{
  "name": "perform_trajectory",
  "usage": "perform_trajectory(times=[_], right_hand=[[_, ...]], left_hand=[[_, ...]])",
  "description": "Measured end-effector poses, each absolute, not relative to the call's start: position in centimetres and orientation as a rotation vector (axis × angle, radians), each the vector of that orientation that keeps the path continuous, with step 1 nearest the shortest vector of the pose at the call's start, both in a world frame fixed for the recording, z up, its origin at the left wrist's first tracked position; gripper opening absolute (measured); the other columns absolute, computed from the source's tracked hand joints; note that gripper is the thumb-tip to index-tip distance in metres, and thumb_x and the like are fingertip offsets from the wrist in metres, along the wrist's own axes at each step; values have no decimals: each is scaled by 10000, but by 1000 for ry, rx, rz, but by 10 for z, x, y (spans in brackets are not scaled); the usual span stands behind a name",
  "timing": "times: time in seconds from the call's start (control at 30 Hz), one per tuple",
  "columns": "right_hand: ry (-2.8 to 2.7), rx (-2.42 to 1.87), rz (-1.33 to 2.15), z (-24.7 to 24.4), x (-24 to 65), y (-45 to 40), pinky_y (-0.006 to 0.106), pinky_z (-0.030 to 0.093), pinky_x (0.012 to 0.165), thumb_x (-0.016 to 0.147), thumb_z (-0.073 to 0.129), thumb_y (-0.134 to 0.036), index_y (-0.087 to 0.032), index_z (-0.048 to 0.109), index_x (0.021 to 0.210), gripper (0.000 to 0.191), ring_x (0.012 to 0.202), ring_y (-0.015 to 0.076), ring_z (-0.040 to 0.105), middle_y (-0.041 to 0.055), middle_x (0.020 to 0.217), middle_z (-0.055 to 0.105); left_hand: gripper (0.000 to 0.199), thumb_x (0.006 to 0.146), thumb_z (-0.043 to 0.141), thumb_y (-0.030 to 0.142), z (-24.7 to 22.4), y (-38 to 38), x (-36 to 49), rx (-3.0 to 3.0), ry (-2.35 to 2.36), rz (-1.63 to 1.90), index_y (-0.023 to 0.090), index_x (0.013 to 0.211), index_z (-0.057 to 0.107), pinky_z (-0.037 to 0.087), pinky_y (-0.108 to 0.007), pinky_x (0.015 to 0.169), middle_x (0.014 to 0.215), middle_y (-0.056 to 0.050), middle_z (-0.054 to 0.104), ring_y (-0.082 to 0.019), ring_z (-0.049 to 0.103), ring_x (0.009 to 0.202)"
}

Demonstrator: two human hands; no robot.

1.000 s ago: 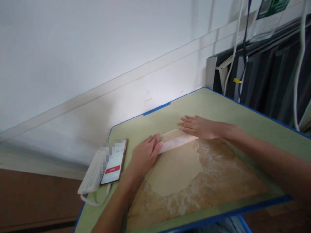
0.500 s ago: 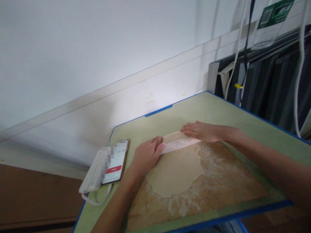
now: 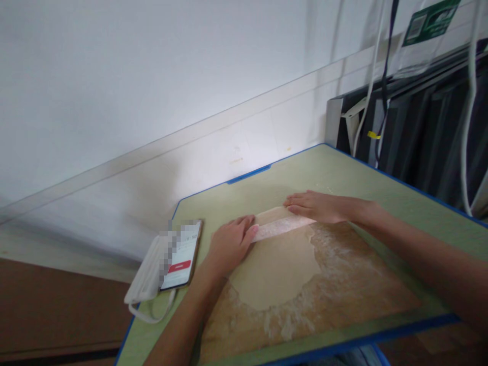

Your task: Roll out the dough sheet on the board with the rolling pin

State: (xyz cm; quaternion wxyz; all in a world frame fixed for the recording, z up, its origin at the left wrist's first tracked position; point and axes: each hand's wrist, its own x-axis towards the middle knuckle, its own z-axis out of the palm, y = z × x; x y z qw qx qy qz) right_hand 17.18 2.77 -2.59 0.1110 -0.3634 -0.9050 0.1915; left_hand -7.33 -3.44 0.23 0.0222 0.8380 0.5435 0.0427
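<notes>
A thin sheet of pale dough (image 3: 276, 274) with a ragged edge lies on the floured wooden board (image 3: 366, 287). Across its far part lies a flour-coated rolling pin (image 3: 280, 229), and a strip of dough shows beyond it. My left hand (image 3: 232, 239) is closed over the pin's left end, its thumb along the near side. Over the right end rests my right hand (image 3: 314, 206), fingers laid across the pin and pressing down. Both pin ends are hidden under my hands.
On the green table (image 3: 316, 168) with blue edging, a phone (image 3: 181, 264) leans on a white object with a cord (image 3: 147, 277) at the left. A white wall (image 3: 183, 96) borders the far side. Dark panels (image 3: 419, 122) and hanging cables (image 3: 473, 101) stand at the right.
</notes>
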Motion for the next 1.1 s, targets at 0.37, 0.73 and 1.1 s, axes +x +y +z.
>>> perform_trajectory(times=[0.37,0.73,1.1], right_hand=[[-2691,-964,459,-22,170,27,355,378,913,918,181,-387,-146,593,1037,492,1040,218,531,121,1103,603],[-2664,-1061,391,-11,169,9,345,394,830,918,200,-338,-166,596,904,432,902,220,577,108,941,643],[-2668,-1072,374,-32,174,34,473,307,977,888,257,-402,-211,487,1221,448,1244,258,344,89,1312,466]], left_hand=[[397,919,240,384,2,-35,-73,2588,1703,126,201,1133,520,391,-317,871,1097,-67,601,-194,549,993],[361,918,255,359,1,-38,-71,2638,1727,135,187,1095,518,392,-313,871,1096,-67,595,-194,542,995],[488,917,193,405,2,-23,-76,2561,1621,80,148,1250,439,288,-324,1011,1292,-74,478,-183,410,1198]])
